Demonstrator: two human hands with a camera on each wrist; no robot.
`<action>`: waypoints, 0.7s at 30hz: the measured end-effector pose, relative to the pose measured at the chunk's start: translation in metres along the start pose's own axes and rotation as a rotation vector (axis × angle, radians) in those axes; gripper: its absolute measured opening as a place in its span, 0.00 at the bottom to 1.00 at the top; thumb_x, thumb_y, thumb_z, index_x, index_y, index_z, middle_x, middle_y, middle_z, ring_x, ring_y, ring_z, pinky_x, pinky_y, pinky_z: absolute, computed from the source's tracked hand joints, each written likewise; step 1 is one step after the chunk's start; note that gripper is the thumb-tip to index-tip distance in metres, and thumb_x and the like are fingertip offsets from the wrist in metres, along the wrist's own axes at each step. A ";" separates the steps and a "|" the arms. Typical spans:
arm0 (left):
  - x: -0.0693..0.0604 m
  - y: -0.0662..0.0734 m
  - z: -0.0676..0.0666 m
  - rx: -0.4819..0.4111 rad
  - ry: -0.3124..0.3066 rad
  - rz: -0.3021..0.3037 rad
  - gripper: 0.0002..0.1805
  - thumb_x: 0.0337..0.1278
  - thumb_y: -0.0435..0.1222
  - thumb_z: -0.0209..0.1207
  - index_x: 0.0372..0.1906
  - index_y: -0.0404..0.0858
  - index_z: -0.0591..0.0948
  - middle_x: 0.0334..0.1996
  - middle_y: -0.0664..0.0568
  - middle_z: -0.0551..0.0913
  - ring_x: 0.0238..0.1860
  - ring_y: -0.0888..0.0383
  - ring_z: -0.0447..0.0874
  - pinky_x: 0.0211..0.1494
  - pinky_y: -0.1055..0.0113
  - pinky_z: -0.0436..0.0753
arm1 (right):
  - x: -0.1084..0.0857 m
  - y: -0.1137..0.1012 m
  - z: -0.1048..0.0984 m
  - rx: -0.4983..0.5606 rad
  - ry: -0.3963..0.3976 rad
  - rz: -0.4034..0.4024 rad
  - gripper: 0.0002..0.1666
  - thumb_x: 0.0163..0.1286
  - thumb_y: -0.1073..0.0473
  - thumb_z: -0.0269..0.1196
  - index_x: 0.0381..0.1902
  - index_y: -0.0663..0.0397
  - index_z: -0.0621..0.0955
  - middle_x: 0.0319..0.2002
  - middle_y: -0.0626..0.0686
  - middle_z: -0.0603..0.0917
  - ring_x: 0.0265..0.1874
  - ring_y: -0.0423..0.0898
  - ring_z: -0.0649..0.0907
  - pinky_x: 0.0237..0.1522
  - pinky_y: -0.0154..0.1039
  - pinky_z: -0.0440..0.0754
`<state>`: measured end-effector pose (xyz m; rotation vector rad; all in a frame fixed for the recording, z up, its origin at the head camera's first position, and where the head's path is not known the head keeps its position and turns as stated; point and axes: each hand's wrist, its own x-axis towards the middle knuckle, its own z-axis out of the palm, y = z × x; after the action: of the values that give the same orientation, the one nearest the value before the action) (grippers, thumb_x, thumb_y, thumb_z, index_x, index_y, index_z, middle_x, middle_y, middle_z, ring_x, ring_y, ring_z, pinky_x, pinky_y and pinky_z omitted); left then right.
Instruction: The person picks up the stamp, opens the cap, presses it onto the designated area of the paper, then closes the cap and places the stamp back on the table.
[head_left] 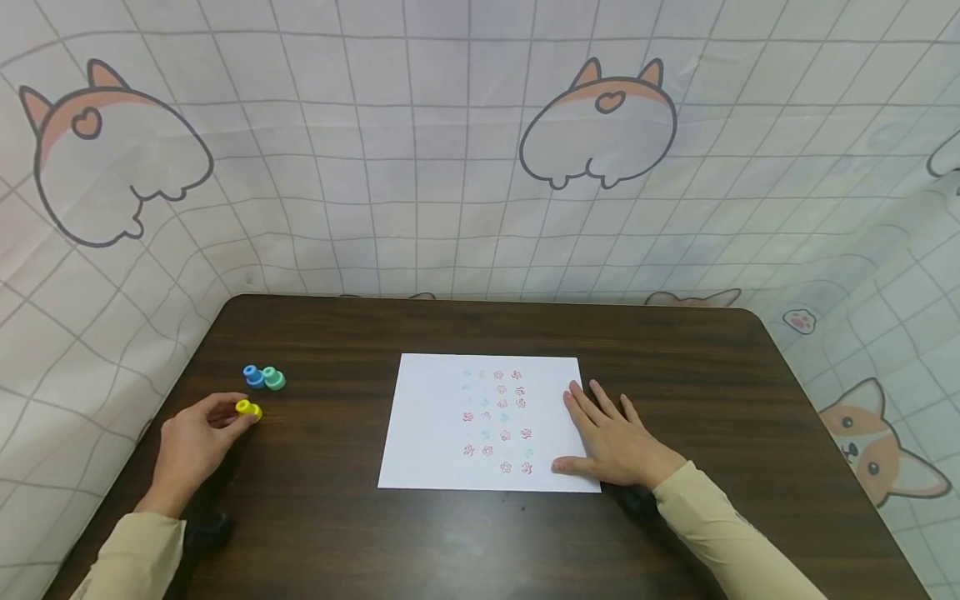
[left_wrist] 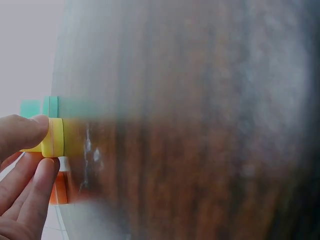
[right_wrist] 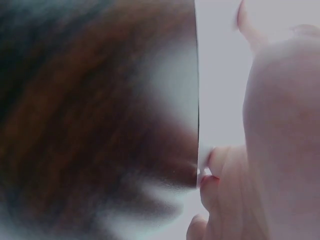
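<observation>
My left hand (head_left: 197, 442) pinches a small yellow stamp (head_left: 248, 409) between thumb and fingers at the table's left side. Close up in the left wrist view, the yellow stamp (left_wrist: 56, 137) has a wide base and a narrower handle. Just beyond it stand a blue stamp (head_left: 253, 377) and a green stamp (head_left: 273, 378), side by side. An orange stamp (left_wrist: 59, 188) shows below the fingers in the left wrist view; the hand hides it from the head view. My right hand (head_left: 618, 442) rests with spread fingers on the right edge of a white paper sheet (head_left: 420, 425).
Rows of small red and teal printed marks (head_left: 502, 417) cover the sheet's middle and right part. The dark wooden table (head_left: 322, 517) has rounded far corners. A white gridded cloth (head_left: 435, 167) with cartoon dogs hangs behind and beside it.
</observation>
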<state>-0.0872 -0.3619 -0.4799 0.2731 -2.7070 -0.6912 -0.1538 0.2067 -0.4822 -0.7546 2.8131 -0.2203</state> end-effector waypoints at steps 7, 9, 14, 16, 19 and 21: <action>-0.001 0.001 -0.002 0.012 -0.042 -0.005 0.21 0.59 0.39 0.73 0.54 0.32 0.86 0.43 0.33 0.91 0.44 0.37 0.92 0.40 0.51 0.88 | 0.000 0.000 -0.002 0.003 0.004 -0.018 0.66 0.63 0.22 0.61 0.82 0.61 0.56 0.84 0.61 0.54 0.83 0.66 0.54 0.77 0.77 0.50; -0.001 0.002 -0.003 0.012 -0.044 -0.007 0.22 0.59 0.39 0.73 0.54 0.31 0.86 0.43 0.33 0.91 0.43 0.37 0.92 0.41 0.47 0.88 | 0.000 0.000 -0.002 -0.001 0.001 -0.027 0.66 0.64 0.22 0.61 0.82 0.62 0.56 0.83 0.62 0.55 0.83 0.65 0.55 0.78 0.76 0.51; 0.000 0.004 -0.007 0.020 -0.018 -0.003 0.22 0.59 0.40 0.73 0.54 0.30 0.86 0.43 0.33 0.91 0.44 0.37 0.92 0.39 0.53 0.88 | 0.000 0.000 -0.002 -0.024 -0.002 -0.053 0.66 0.65 0.23 0.60 0.81 0.65 0.57 0.83 0.64 0.55 0.83 0.64 0.57 0.80 0.71 0.55; 0.001 0.007 -0.009 0.022 -0.001 0.005 0.22 0.60 0.40 0.71 0.53 0.29 0.86 0.44 0.32 0.91 0.44 0.37 0.92 0.41 0.52 0.88 | 0.000 0.000 -0.002 -0.028 0.000 -0.057 0.66 0.65 0.23 0.60 0.81 0.65 0.57 0.83 0.64 0.55 0.82 0.64 0.58 0.80 0.70 0.56; 0.002 0.011 -0.013 0.024 0.021 0.013 0.21 0.62 0.40 0.69 0.52 0.28 0.86 0.44 0.31 0.90 0.45 0.36 0.91 0.45 0.48 0.85 | 0.000 0.000 -0.001 -0.032 0.007 -0.060 0.66 0.64 0.23 0.60 0.80 0.65 0.57 0.83 0.64 0.56 0.82 0.64 0.58 0.80 0.69 0.57; 0.004 0.014 -0.016 0.023 0.038 0.020 0.21 0.63 0.40 0.69 0.52 0.27 0.86 0.43 0.31 0.90 0.45 0.35 0.91 0.41 0.57 0.85 | 0.001 0.000 -0.001 -0.034 0.013 -0.065 0.66 0.64 0.23 0.60 0.80 0.66 0.58 0.82 0.64 0.56 0.82 0.64 0.59 0.80 0.69 0.58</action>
<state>-0.0863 -0.3580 -0.4584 0.2615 -2.6796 -0.6430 -0.1547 0.2065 -0.4815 -0.8559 2.8139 -0.1897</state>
